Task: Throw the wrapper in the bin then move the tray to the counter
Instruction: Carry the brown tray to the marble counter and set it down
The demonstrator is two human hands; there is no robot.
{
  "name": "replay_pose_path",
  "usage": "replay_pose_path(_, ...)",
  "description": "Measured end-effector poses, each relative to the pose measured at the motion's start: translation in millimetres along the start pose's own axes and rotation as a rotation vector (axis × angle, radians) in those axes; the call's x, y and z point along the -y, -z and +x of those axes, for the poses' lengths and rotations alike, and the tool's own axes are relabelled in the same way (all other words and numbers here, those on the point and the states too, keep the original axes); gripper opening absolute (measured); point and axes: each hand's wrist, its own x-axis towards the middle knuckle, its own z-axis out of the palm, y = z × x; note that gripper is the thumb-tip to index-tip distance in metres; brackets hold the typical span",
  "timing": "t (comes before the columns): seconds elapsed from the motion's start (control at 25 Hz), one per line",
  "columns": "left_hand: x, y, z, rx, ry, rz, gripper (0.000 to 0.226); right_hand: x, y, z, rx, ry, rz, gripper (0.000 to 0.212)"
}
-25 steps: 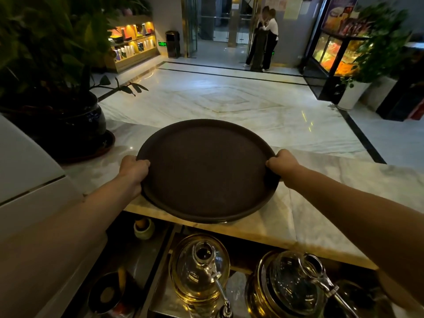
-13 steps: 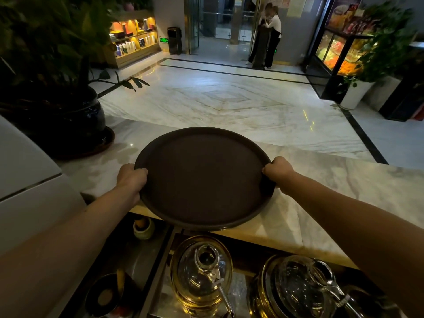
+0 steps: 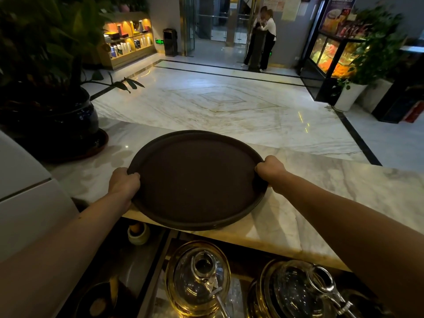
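The round dark brown tray [image 3: 197, 180] lies on the marble tabletop [image 3: 344, 193], its near edge jutting past the tabletop's front edge. The left hand [image 3: 124, 182] grips the tray's left rim, fingers [image 3: 134, 176] curled over it; the right hand [image 3: 270, 167] is clenched on the right rim. The tray carries nothing, and no wrapper shows anywhere. To the left on the tabletop stands a dark pot [image 3: 68, 120] with a leafy plant, on a saucer. Below the front edge sit two glass teapots [image 3: 199, 281] with metal lids. Far across the marble floor [image 3: 229, 99] a small green lit sign [image 3: 160, 41] glows by a bin [image 3: 170, 42], its writing too small to read; a poster [image 3: 339, 12] at upper right is likewise illegible.
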Motion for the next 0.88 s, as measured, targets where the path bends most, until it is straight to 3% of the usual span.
replay_pose_path(0.2,1.4,-6.2,1.5,-0.076,-0.064,0.085,0.026,-1.2,-6.2,1.2,-0.045,0.041,-0.004,0.02)
replay_pose_path(0.44,-1.2,-7.2,6.9,-0.14,-0.073,0.171,0.028,1.4,-20.1,11.3,-0.122,0.01,0.009,0.028)
replay_pose_path(0.88,-6.0,-5.7,24.5,-0.144,-0.058,0.23,0.03,1.5,-36.0,23.0,-0.216,0.029,0.068,0.026)
